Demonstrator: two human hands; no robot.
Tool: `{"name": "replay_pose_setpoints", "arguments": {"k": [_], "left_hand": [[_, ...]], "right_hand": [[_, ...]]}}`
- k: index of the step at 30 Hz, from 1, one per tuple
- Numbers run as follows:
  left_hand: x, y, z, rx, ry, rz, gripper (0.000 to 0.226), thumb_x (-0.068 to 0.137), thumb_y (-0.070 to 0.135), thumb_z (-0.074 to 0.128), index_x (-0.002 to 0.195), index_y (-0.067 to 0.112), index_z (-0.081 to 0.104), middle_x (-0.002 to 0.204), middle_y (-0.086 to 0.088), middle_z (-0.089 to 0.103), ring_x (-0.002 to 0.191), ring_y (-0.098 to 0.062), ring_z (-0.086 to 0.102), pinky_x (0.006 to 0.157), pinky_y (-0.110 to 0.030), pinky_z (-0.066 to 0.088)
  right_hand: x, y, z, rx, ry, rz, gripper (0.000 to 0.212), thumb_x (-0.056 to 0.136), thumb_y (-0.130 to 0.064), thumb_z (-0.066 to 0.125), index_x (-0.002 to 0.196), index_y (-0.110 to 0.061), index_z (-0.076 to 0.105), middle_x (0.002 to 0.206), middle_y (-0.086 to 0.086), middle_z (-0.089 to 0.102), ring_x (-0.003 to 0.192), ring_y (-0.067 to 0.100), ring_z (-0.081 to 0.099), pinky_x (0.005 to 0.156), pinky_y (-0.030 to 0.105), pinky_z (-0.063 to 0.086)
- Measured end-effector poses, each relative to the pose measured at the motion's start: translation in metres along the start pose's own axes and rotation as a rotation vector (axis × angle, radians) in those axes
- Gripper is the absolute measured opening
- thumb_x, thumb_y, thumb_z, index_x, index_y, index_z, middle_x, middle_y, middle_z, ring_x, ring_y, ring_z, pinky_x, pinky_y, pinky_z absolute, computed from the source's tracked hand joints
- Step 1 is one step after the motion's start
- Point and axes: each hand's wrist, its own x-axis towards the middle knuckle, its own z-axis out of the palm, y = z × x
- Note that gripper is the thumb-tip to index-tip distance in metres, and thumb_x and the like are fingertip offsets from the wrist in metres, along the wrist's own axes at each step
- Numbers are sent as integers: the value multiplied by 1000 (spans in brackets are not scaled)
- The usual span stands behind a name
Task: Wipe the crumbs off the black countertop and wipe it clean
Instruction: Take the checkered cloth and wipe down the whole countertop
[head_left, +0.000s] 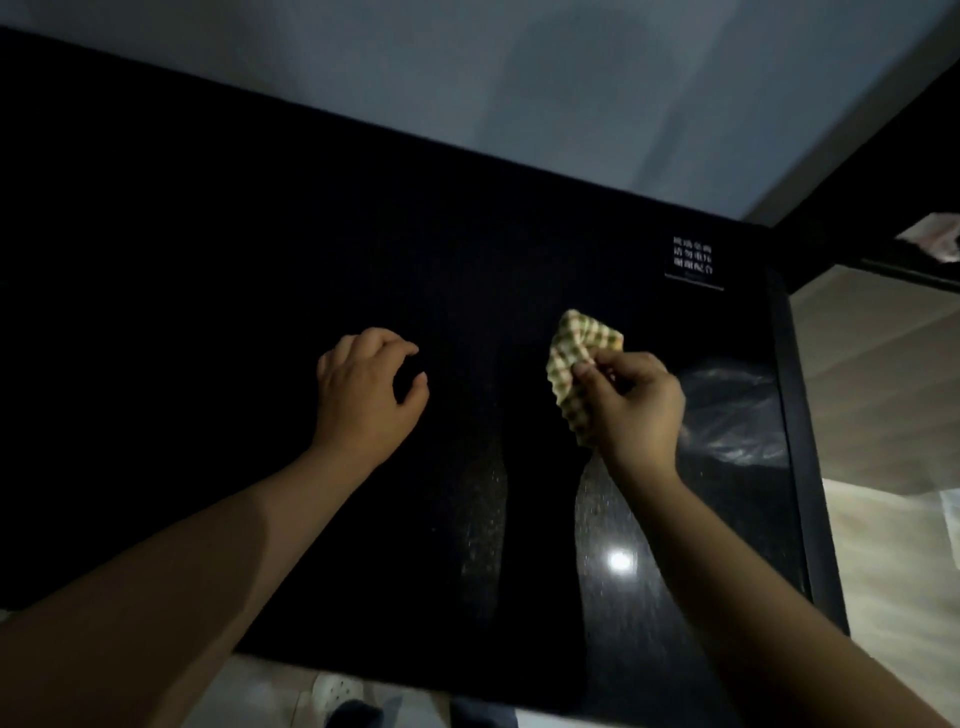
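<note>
The right hand (634, 405) pinches a bunched checked cloth (576, 353) between thumb and fingers, over the right part of the black bench (208, 312). The left hand (363, 395) is beside it, fingers loosely curled, holding nothing. A clear bag (737, 415) lies near the bench's right edge.

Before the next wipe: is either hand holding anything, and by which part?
The right hand pinches the checked cloth at its bunched near edge; the rest of the cloth fans out beyond the grip. The left hand, loosely curled, holds nothing.
</note>
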Motion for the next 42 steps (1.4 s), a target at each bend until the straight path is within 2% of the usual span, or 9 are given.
{"name": "replay_pose_setpoints", "arguments": {"k": [8, 16, 20, 23, 28, 32, 36, 40, 42], "left_hand": [[70, -12, 19, 134, 45, -61, 46, 89, 42, 52, 129, 18, 55, 131, -1, 49, 123, -24, 39, 105, -43, 28], [69, -9, 17, 151, 14, -86, 50, 90, 47, 41, 130, 21, 53, 134, 3, 46, 126, -19, 36, 109, -40, 25], [73, -8, 16, 153, -2, -93, 50, 89, 47, 40, 130, 20, 54, 133, 3, 47, 125, -19, 37, 109, -40, 25], [74, -9, 16, 144, -21, -81, 50, 89, 46, 41, 131, 21, 53, 134, 3, 46, 125, -18, 35, 109, -36, 21], [75, -10, 16, 131, -18, -86, 50, 88, 46, 40, 129, 20, 54, 133, 5, 46, 126, -17, 35, 108, -35, 20], [78, -10, 17, 141, -24, -80, 50, 88, 46, 41, 129, 20, 54, 134, 5, 45, 125, -17, 36, 108, -35, 19], [77, -10, 17, 136, -25, -92, 50, 89, 46, 40, 129, 21, 53, 134, 6, 45, 126, -17, 35, 110, -38, 21], [77, -9, 17, 122, -29, -97, 51, 89, 46, 38, 130, 21, 53, 136, 5, 44, 127, -18, 35, 110, -43, 27], [77, -10, 17, 124, -25, -94, 51, 89, 46, 38, 130, 21, 52, 136, 6, 44, 128, -18, 33, 110, -41, 25]], "right_hand": [[125, 4, 35, -134, -19, -142, 20, 84, -21, 72, 103, -14, 74, 95, -1, 62, 79, 5, 57, 65, 2, 38], [231, -5, 77, -215, 2, -159, 26, 84, -31, 68, 106, -18, 73, 110, 9, 68, 98, 25, 65, 90, 35, 51], [276, -17, 99, -274, -31, -175, 27, 88, -27, 61, 110, -16, 71, 114, 13, 66, 101, 31, 64, 91, 44, 52], [297, -21, 113, -309, -95, -158, 26, 89, -24, 61, 110, -13, 71, 110, 13, 69, 101, 30, 65, 92, 42, 52], [302, -2, 136, -389, -135, -188, 40, 83, -48, 63, 104, -15, 73, 104, 13, 68, 94, 30, 65, 83, 36, 53], [281, 7, 139, -369, -126, -292, 29, 85, -37, 66, 88, -9, 71, 96, 12, 64, 88, 29, 61, 71, 28, 42], [226, 7, 126, -216, -228, -461, 19, 81, -29, 74, 83, -11, 73, 89, 4, 64, 83, 23, 61, 72, 30, 49], [200, 2, 113, -183, -359, -475, 14, 80, -24, 77, 88, -13, 75, 87, -6, 59, 80, 10, 58, 69, 12, 42], [217, 0, 117, -154, -258, -442, 12, 81, -20, 75, 82, -9, 73, 86, -1, 60, 79, 15, 60, 72, 19, 47]]}}
